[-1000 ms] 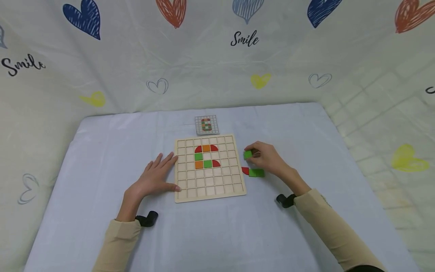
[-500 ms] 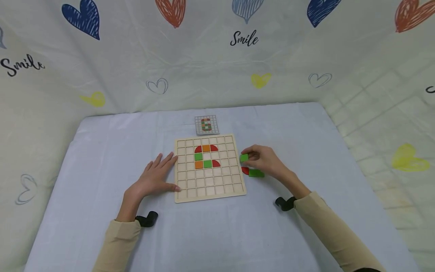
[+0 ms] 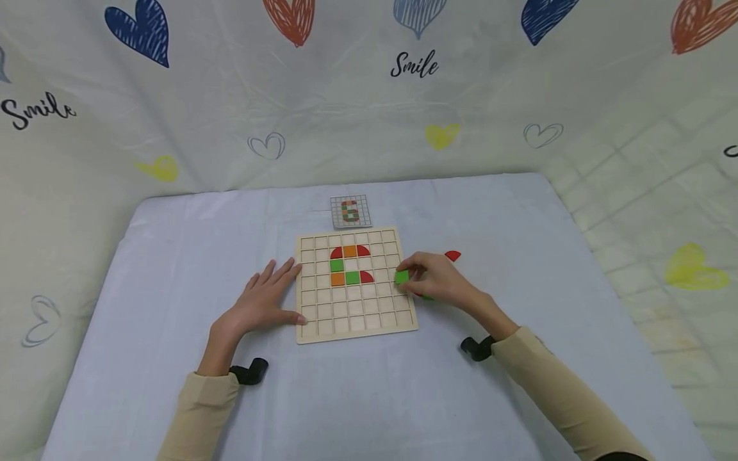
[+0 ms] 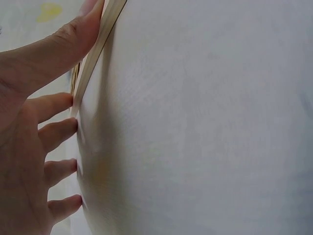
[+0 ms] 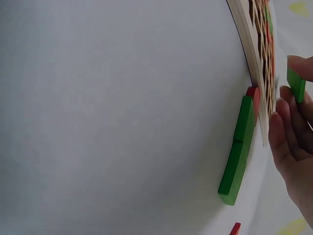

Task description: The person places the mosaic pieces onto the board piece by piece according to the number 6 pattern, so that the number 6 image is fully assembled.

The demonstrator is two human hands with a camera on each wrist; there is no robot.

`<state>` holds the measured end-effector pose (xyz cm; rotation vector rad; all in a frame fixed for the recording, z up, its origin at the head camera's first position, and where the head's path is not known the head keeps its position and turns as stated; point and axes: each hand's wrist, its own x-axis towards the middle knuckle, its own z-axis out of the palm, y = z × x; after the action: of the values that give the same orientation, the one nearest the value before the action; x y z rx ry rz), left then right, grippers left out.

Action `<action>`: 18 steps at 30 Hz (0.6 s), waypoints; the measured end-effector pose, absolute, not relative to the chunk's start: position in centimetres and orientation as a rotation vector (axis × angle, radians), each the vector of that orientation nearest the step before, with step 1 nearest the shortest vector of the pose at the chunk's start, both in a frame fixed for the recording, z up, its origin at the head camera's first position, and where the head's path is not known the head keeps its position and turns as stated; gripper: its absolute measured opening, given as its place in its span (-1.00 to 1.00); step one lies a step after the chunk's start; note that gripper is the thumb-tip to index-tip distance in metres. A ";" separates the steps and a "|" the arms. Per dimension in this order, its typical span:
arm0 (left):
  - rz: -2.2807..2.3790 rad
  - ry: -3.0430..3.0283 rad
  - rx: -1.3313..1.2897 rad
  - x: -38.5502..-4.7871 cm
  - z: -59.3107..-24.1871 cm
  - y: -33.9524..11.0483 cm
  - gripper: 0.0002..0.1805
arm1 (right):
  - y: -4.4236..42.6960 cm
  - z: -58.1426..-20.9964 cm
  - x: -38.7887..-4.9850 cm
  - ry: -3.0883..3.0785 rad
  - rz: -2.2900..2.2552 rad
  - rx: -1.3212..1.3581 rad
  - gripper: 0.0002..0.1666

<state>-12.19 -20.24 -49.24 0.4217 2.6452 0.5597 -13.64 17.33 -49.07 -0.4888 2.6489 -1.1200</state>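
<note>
A wooden grid board (image 3: 357, 314) lies on the table, with red, orange and green pieces set in several of its cells. My left hand (image 3: 262, 304) rests at the board's left edge, fingers spread and straight, the thumb on the near left corner area. A green square tile (image 3: 401, 276) is pinched between the thumb and fingers of my right hand (image 3: 441, 278), over the board's right edge. In the right wrist view, two green blocks (image 5: 237, 152) and a red piece (image 5: 253, 95) lie in a row beside the board; the head view mostly hides them under the hand.
A small card (image 3: 351, 212) printed with a coloured grid pattern lies behind the board. One red piece (image 3: 453, 255) lies on the white tablecloth (image 3: 369, 397) beyond my right hand. A white patterned backdrop (image 3: 346, 96) rises behind the table.
My right hand has carried the green square tile left and slightly nearer, from beside the board to over its right edge. A red piece beyond the hand has come into view. My left hand stays put.
</note>
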 end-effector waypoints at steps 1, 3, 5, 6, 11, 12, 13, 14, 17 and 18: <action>0.560 2.645 0.421 -12.2 -49.2 -20.2 0.27 | 17.2 -49.1 -13.6 2.650 -1.120 -0.504 -0.62; 0.561 2.644 0.420 -12.2 -49.2 -20.2 0.27 | 17.0 -49.1 -13.6 2.646 -1.123 -0.537 -0.62; 0.560 2.644 0.416 -12.2 -49.3 -20.2 0.27 | 16.7 -49.1 -13.6 2.630 -1.130 -0.557 -0.62; 0.560 2.643 0.414 -12.2 -49.3 -20.2 0.27 | 16.5 -49.2 -13.6 2.622 -1.132 -0.566 -0.62; 0.565 2.641 0.409 -12.2 -49.2 -20.2 0.27 | 15.5 -49.1 -13.6 2.607 -1.106 -0.627 -0.63; 0.565 2.640 0.408 -12.2 -49.2 -20.2 0.27 | 15.3 -49.1 -13.5 2.609 -1.097 -0.643 -0.64; 0.564 2.639 0.407 -12.2 -49.2 -20.1 0.27 | 15.1 -49.1 -13.5 2.615 -1.083 -0.664 -0.65; 0.562 2.638 0.405 -12.2 -49.2 -20.1 0.27 | 14.9 -49.1 -13.6 2.615 -1.079 -0.677 -0.65; 0.561 2.635 0.397 -12.3 -49.2 -20.1 0.28 | 14.4 -49.1 -13.6 2.617 -1.061 -0.706 -0.66; 0.560 2.635 0.396 -12.3 -49.2 -20.1 0.28 | 14.2 -49.1 -13.6 2.614 -1.058 -0.705 -0.66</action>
<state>-12.27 -20.11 -49.24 0.3961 2.6348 0.5601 -13.64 14.23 -49.13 -0.7053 2.6145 -1.0578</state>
